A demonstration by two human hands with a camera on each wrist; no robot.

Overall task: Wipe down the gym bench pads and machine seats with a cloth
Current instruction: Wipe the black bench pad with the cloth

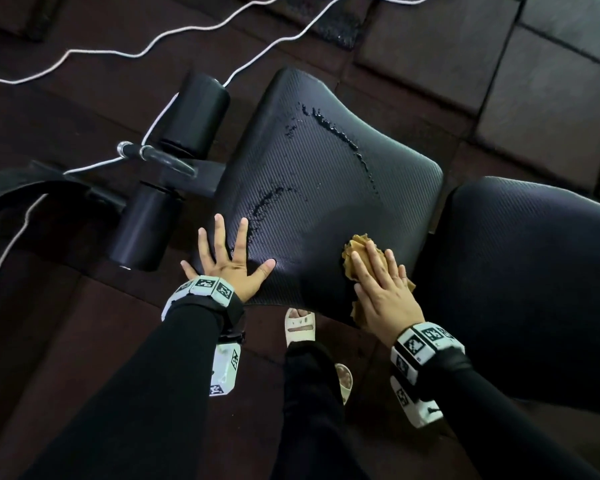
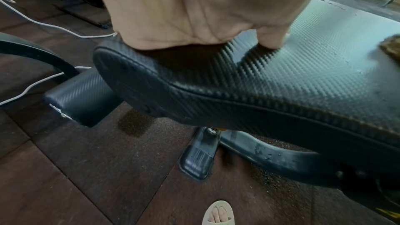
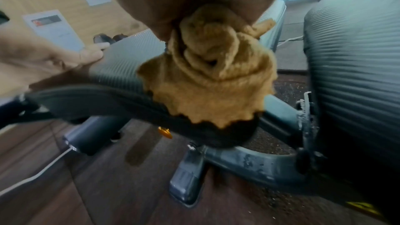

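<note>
Fingers of right hand (image 1: 383, 292) flat, together, pressing cloth (image 1: 355, 249) on seat pad (image 1: 326, 174); left hand (image 1: 227, 259) fingers splayed, bracing pad. Droplets (image 1: 329, 126) beyond fingertips unwiped; back pad (image 1: 534, 271) apparently pending. Early stage.

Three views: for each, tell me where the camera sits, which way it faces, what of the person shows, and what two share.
Head: above, facing down at the seat pad; both forearms, left hand, right hand flat on the cloth.
Left wrist: under the left palm, looking along the pad's near edge; palm, thumb, a sandalled foot.
Right wrist: under the right hand, facing the cloth and the backrest pad.
Both wrist views share the bench foot.
</note>
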